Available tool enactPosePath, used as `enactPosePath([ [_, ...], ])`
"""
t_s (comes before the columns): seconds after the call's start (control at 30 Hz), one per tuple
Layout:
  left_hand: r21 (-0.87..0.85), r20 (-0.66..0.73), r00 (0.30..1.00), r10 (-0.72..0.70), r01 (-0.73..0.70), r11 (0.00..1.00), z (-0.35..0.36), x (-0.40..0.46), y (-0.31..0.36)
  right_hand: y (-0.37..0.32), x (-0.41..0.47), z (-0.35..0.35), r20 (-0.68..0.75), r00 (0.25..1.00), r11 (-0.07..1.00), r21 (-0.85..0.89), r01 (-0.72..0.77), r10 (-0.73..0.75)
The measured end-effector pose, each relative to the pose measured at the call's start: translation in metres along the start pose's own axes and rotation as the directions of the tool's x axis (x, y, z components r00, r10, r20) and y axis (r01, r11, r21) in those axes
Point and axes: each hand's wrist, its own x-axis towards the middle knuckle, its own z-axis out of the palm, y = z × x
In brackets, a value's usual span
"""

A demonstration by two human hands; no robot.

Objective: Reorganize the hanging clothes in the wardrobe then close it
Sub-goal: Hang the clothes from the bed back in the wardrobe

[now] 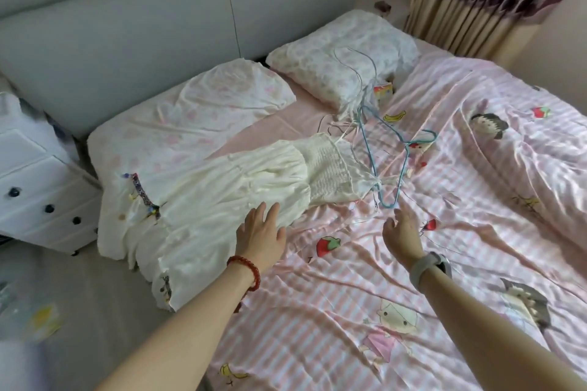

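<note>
Fingers [268,211] of the left hand [262,236]: straight, slightly spread, tips lying on the lower edge of the white dress [222,197]; nothing gripped. Red bead bracelet [246,271] on that wrist. Fingers [401,211] of the right hand [401,235]: loosely extended, holding nothing, tips just short of the blue wire hanger [386,155]; contact cannot be told. Grey watch [427,267] on the right wrist.

Dress lies flat across the pink striped bedcover [333,295], skirt reaching over the nearer pillow [178,111], smocked bodice toward the hanger. Hanger lies on the cover at the bodice's strap end, beyond the right fingertips. Second pillow [343,54] sits farther up. White drawer unit [35,181] stands left of the bed.
</note>
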Motion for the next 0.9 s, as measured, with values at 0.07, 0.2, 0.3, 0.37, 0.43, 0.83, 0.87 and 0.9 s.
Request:
enactPosePath([
  [0.07, -0.011, 0.045, 0.999, -0.016, 0.016, 1.0, 0.021, 0.035, 0.004, 0.013, 0.043, 0.011, 0.012, 0.998, 0.998, 0.016, -0.063, 0.063],
  [0.2, 0.0, 0.165, 0.986, -0.019, 0.019, 1.0, 0.064, 0.086, 0.006, 0.041, 0.123, 0.028, 0.021, 0.98, 0.98, 0.009, -0.198, 0.198],
  [0.3, 0.022, 0.22, 0.976, 0.011, -0.016, 1.0, 0.085, 0.113, 0.004, 0.052, 0.169, 0.035, 0.0, 0.95, 0.929, 0.21, -0.306, 0.313],
  [0.37, -0.002, 0.228, 0.973, 0.028, -0.028, 1.0, 0.094, 0.13, 0.004, 0.055, 0.191, 0.04, 0.055, 0.918, 0.816, 0.438, -0.376, 0.393],
  [0.43, -0.044, 0.216, 0.976, 0.034, -0.025, 0.999, 0.102, 0.144, 0.009, 0.056, 0.205, 0.046, 0.091, 0.885, 0.709, 0.564, -0.423, 0.456],
  [0.83, -0.154, 0.038, 0.995, -0.09, 0.095, 0.983, 0.133, 0.197, 0.034, 0.066, 0.219, 0.046, 0.218, 0.866, 0.547, 0.699, -0.46, 0.451],
  [0.87, -0.204, 0.01, 0.995, -0.103, 0.102, 0.974, 0.131, 0.195, 0.031, 0.066, 0.211, 0.043, 0.203, 0.878, 0.573, 0.69, -0.443, 0.434],
  [0.9, -0.231, 0.011, 0.995, -0.103, 0.103, 0.967, 0.128, 0.192, 0.028, 0.068, 0.203, 0.04, 0.19, 0.889, 0.591, 0.687, -0.423, 0.416],
])
